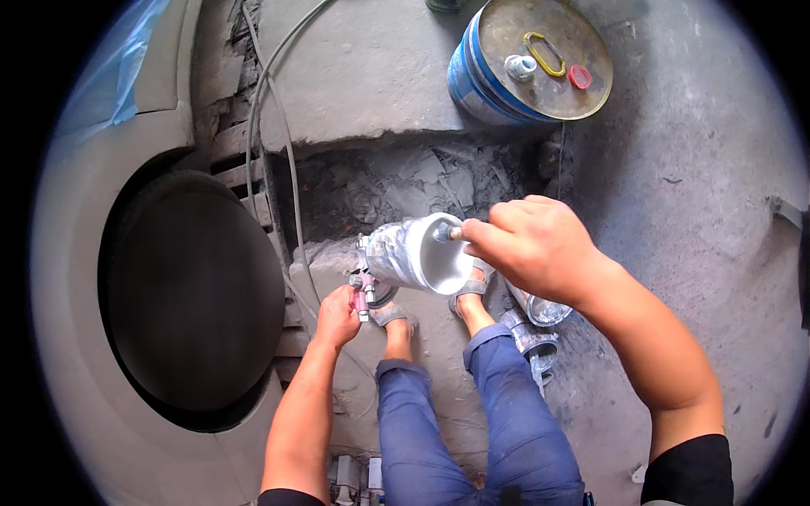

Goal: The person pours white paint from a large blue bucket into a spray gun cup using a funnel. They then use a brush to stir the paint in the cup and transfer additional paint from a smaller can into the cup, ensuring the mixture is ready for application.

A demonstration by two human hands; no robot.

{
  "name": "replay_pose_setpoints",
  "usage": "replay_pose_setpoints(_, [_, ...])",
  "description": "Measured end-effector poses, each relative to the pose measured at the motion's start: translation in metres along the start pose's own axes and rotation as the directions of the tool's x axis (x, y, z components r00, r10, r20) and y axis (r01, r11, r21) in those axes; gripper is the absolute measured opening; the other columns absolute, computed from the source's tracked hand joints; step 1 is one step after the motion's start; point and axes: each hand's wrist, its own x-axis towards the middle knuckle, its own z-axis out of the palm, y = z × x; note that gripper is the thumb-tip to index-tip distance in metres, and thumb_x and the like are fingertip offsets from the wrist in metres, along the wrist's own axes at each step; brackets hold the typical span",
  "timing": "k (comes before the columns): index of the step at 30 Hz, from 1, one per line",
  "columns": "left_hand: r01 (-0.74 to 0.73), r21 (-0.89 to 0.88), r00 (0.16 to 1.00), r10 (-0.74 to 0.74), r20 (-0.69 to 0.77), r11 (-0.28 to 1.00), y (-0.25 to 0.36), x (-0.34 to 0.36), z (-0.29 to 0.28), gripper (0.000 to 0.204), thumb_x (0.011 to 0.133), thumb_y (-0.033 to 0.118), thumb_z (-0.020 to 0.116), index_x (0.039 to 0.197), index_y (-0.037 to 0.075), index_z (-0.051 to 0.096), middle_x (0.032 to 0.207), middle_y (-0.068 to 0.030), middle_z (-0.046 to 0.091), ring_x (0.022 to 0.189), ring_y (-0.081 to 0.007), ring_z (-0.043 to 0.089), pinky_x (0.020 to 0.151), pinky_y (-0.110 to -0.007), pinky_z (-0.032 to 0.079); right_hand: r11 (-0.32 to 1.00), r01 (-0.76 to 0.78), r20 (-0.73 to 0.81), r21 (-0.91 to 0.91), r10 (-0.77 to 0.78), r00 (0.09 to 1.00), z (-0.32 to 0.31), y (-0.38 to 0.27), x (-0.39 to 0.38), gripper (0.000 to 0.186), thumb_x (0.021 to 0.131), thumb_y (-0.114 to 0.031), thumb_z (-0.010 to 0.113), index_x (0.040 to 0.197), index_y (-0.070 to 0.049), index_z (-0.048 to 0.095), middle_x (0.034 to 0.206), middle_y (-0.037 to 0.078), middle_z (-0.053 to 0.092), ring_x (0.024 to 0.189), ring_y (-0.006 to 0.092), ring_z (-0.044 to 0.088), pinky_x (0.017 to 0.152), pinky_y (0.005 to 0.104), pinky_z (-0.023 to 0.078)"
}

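My left hand (339,316) is closed round a spray gun (364,289) with pinkish and metal parts. A white paint-smeared cup (396,255) is fixed to the gun, tilted so its mouth faces right. My right hand (533,253) is at the cup's mouth, fingers pinched on a small brush-like tool (454,234). The tool's far end reaches inside the cup's rim; its exact kind is hard to make out. Pale coating covers the inside of the cup.
A grey vehicle body with a dark wheel (198,291) stands on the left, partly under blue film (118,76). Hoses (289,143) run down beside it. A blue drum (544,63) stands at the far right, past a debris-filled pit (405,181). Paint-covered cans (533,337) lie by my right foot.
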Motion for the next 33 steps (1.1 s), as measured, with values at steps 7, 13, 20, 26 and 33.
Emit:
replay_pose_setpoints(7, [-0.025,0.012,1.0,0.025,-0.011,1.0,0.005,0.002,-0.004,0.011,0.08,0.005,0.057,0.091,0.002,0.057,0.076,-0.0183,0.057,0.071,-0.0404,0.057,0.063,-0.044,0.045,0.961,-0.168,0.259,0.218,0.109,0.96,0.03,-0.021,0.0,0.018,0.087,-0.025,0.061,0.083,-0.008,0.06,0.073,0.012,0.066,0.063,0.0288,0.066,0.055,0.0412,0.052])
replay_pose_setpoints(13, [-0.021,0.012,0.998,0.022,-0.059,1.0,0.013,0.002,-0.004,0.008,0.082,0.004,0.056,0.089,0.003,0.056,0.074,-0.0172,0.056,0.071,-0.0399,0.056,0.063,-0.045,0.045,0.993,-0.113,0.087,0.03,0.11,0.99,0.043,-0.013,0.002,0.017,0.081,-0.025,0.064,0.076,-0.01,0.06,0.068,0.009,0.064,0.061,0.0257,0.067,0.055,0.0386,0.053])
replay_pose_setpoints(20, [-0.007,0.052,0.996,0.012,-0.085,0.999,-0.001,-0.003,0.005,0.009,0.079,0.005,0.06,0.081,0.003,0.051,0.071,-0.0165,0.053,0.069,-0.0392,0.055,0.062,-0.046,0.044,0.37,-0.627,0.419,0.686,0.503,0.756,0.03,-0.024,-0.003,0.025,0.092,-0.026,0.059,0.091,-0.003,0.068,0.071,0.013,0.066,0.066,0.0212,0.065,0.063,0.0361,0.051])
replay_pose_setpoints(26, [0.008,0.017,0.995,-0.006,-0.102,1.0,-0.002,-0.003,-0.004,0.011,0.077,0.004,0.061,0.078,0.002,0.05,0.07,-0.0168,0.053,0.068,-0.0399,0.054,0.061,-0.046,0.043,0.384,-0.675,0.46,0.63,0.515,0.723,-0.045,-0.024,-0.017,0.019,0.093,-0.02,0.059,0.093,-0.003,0.068,0.071,0.009,0.064,0.061,0.0132,0.059,0.059,0.0309,0.048])
replay_pose_setpoints(33, [0.028,0.054,0.999,-0.03,0.031,0.998,0.008,0.001,-0.015,0.012,0.081,0.006,0.056,0.092,0.002,0.058,0.078,-0.0213,0.059,0.074,-0.0428,0.058,0.066,-0.046,0.047,0.959,-0.258,0.108,0.116,0.246,0.963,-0.047,0.002,-0.006,0.016,0.085,-0.021,0.065,0.079,-0.007,0.061,0.066,0.011,0.058,0.063,0.0316,0.061,0.055,0.042,0.048])
